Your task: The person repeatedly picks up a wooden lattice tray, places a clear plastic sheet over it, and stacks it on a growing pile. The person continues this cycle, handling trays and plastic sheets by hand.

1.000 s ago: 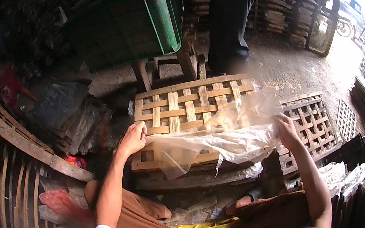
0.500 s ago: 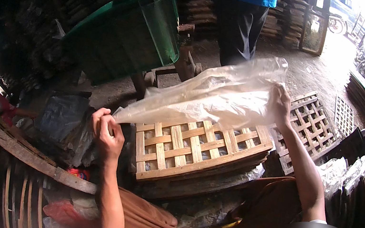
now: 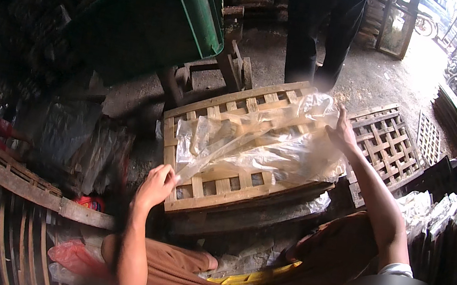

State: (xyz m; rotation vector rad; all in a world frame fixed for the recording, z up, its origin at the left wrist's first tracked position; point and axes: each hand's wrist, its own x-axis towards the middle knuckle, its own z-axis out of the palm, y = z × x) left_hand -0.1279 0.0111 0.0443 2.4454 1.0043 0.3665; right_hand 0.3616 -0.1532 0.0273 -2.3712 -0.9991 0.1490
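A clear plastic sheet (image 3: 264, 148) lies crumpled across a woven bamboo lattice tray (image 3: 205, 190) in front of me. My left hand (image 3: 157, 186) pinches the sheet's near left corner, just over the tray's left edge. At the far right, my right hand (image 3: 342, 131) is closed on the other end of the sheet, beside the tray's corner. Between the two hands the plastic is pulled into folds, and the lattice shows through it. The tray rests on a low stack, with more plastic sticking out beneath its right side.
A large green bin (image 3: 159, 16) stands on a wooden support at the far left. A person in dark trousers (image 3: 325, 32) stands beyond the tray. Another lattice tray (image 3: 388, 145) lies to the right, near bunched plastic sheets (image 3: 441, 208). A curved wooden rail (image 3: 12, 173) runs along my left.
The sheet has come down from above the tray to lie over it. My left hand moved right and nearer; my right hand dropped slightly. The person beyond shifted right.
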